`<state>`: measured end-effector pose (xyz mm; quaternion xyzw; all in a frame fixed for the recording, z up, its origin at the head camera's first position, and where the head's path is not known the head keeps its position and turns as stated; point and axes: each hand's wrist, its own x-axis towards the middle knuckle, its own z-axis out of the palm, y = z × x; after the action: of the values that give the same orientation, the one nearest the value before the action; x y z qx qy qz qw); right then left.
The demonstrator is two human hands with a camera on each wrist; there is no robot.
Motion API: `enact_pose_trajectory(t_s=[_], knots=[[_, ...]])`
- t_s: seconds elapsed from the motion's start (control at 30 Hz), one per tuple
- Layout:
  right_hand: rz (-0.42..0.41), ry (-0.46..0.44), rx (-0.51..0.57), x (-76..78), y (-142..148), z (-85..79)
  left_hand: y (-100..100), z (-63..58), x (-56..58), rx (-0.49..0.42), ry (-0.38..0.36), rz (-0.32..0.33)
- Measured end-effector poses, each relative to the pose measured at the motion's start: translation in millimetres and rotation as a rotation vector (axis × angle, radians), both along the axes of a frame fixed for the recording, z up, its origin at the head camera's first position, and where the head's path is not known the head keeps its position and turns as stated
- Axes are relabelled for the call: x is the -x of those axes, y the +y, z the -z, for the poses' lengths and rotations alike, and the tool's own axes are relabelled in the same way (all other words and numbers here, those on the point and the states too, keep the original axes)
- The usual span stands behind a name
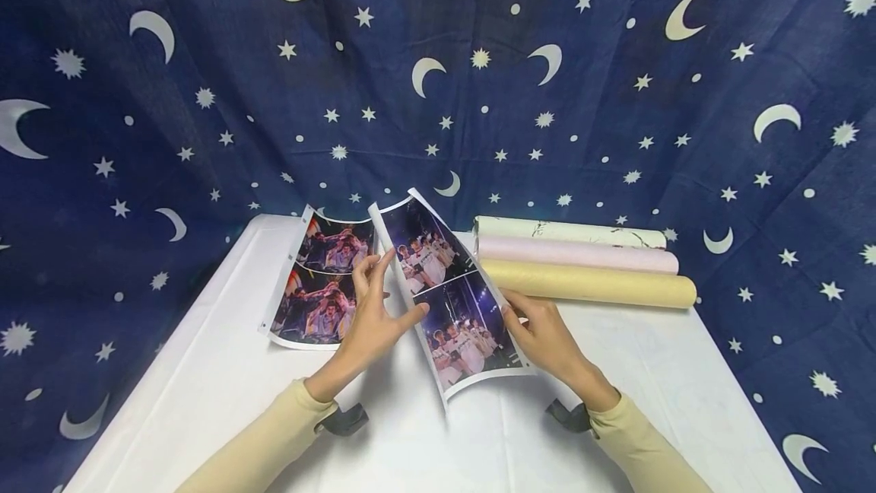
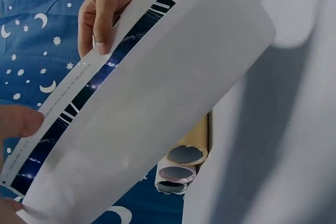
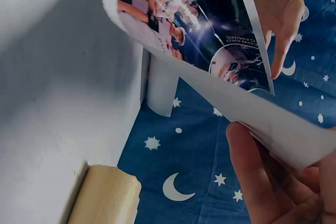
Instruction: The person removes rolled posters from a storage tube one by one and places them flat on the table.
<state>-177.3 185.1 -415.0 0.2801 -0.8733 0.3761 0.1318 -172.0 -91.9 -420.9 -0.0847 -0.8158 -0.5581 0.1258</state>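
Observation:
A photo print (image 1: 452, 318) with two stacked pictures is held up over the table, its long edges curling. My right hand (image 1: 547, 333) pinches its right edge, thumb in front and fingers behind. At the left edge is my left hand (image 1: 376, 326), thumb and index finger spread; the thumb lies over the front margin. In the left wrist view the print's white back (image 2: 142, 77) covers most of its front. A second photo print (image 1: 322, 287), also with two pictures, lies left of my left hand, slightly bowed.
Three rolls lie side by side at the back right: a yellow roll (image 1: 588, 284), a pink roll (image 1: 582, 253) and a white patterned roll (image 1: 568, 230). A white cloth covers the table (image 1: 239, 402). Behind it hangs a blue curtain (image 1: 383, 82) with moons and stars.

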Motion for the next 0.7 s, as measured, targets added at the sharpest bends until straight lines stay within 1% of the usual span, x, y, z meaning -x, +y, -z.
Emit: enact_pose_trajectory(t_s=[0.1,0.27,0.33,0.4,0.47,0.53,0.63,0.7], knots=[[-0.001,-0.005,0.033,-1.4,0.6,1.4,0.4,2.3,1.2,0.020,-0.027,-0.024],[0.008,0.003,0.089,-1.9,0.7,3.6,-3.1,2.3,0.1,0.021,-0.048,-0.025],[0.021,0.011,0.110,-1.9,0.9,4.1,-5.3,2.1,-0.4,0.006,-0.059,-0.009],[0.037,0.020,0.127,-1.8,1.7,4.7,-7.5,2.4,-0.1,-0.022,-0.078,0.029],[0.043,0.014,0.150,-1.5,3.4,6.1,-7.9,-4.4,-2.8,-0.058,-0.118,0.069],[0.052,-0.008,0.170,-6.2,1.5,-0.8,-9.0,-2.9,-1.9,-0.088,-0.132,0.093],[0.057,-0.046,0.209,-13.4,-2.3,-11.9,-9.3,-1.7,-1.0,-0.083,-0.142,0.105],[0.066,-0.048,0.218,-17.9,-4.8,-18.9,-10.8,6.8,2.1,-0.067,-0.127,0.110]])
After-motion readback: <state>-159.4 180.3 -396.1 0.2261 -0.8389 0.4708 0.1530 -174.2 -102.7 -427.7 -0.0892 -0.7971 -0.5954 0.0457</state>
